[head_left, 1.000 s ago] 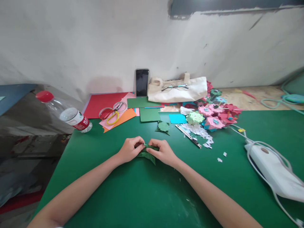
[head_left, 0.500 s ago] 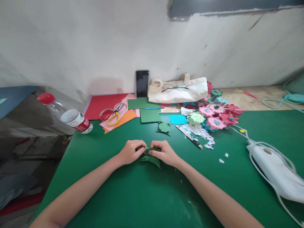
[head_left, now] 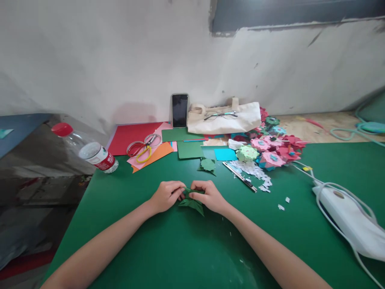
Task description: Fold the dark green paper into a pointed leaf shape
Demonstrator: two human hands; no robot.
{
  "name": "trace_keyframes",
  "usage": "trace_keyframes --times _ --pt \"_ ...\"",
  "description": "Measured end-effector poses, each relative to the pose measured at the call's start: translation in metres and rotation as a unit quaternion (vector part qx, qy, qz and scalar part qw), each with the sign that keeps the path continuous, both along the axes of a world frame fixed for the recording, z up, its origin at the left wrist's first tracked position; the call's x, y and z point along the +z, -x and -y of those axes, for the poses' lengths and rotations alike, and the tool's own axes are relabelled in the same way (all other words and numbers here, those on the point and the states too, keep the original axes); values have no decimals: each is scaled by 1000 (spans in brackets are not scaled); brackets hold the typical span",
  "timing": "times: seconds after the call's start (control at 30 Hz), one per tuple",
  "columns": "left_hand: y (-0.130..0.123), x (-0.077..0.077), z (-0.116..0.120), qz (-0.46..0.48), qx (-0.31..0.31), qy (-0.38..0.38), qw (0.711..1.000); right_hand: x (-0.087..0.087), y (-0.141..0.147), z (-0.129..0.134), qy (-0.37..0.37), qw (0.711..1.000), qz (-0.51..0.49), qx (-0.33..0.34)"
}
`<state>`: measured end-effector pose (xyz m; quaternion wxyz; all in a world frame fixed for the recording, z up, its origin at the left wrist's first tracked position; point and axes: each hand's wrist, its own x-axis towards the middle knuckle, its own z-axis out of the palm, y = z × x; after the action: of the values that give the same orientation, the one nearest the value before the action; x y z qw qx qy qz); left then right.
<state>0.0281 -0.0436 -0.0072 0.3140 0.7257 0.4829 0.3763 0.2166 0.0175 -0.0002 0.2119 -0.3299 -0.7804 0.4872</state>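
Observation:
Both hands meet over a folded green paper piece (head_left: 192, 204) with pointed tips, near the middle of the green table (head_left: 168, 249). My left hand (head_left: 167, 196) pinches its left side between thumb and fingers. From the right, my right hand (head_left: 208, 195) grips the opposite edge, thumb laid along the paper. Fingers hide part of the folds. Just beyond the hands lies a green paper flower (head_left: 207, 164) with pointed leaves under it. To its right rests a utility knife (head_left: 240, 177) beside white paper scraps (head_left: 254, 170).
At the left edge leans a bottle (head_left: 98, 155) with a red cap. Scissors (head_left: 144, 148) lie on coloured paper. A phone (head_left: 179, 110), a cloth bag (head_left: 225, 122) with glasses, and several paper flowers (head_left: 272, 157) line the back. A white device (head_left: 345, 216) with cables sits right.
The camera view has tilted slightly upward. My left fingers have shifted a little on the green paper, and more of it shows between the hands. Both hands keep hold.

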Motion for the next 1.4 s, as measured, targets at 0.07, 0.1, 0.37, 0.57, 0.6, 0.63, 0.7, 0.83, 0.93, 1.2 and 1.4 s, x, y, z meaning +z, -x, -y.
trace_keyframes --times 0.07,0.1,0.37,0.57,0.6,0.63,0.7,0.83,0.93,1.2,1.4 --pt "0 1 0 -3 -4 5 1000 -1 0 1 -1 1000 -1 -6" --pt "0 2 1 -10 -6 5 1000 -1 1 1 -2 1000 -1 -9" --pt "-2 5 3 -53 20 -14 998 0 1 4 -23 1000 6 -10" --pt "-3 0 0 -4 24 41 999 1 2 3 -31 999 12 1" --pt "-3 -1 0 -1 26 45 999 1 2 3 -31 999 12 3" --pt "-3 -2 0 0 27 48 998 1 2 3 -31 999 12 5" --pt "-3 -2 1 3 31 55 998 1 1 2 -33 999 12 10" --pt "-4 1 3 9 35 63 997 -1 0 2 -46 999 10 17" --pt "-5 4 2 13 35 72 997 -3 0 3 -67 997 9 27" --pt "-5 3 -2 -59 -5 22 998 -7 1 8 -125 991 13 49" --pt "-2 5 -1 -44 13 73 996 -7 0 6 -135 989 14 61"
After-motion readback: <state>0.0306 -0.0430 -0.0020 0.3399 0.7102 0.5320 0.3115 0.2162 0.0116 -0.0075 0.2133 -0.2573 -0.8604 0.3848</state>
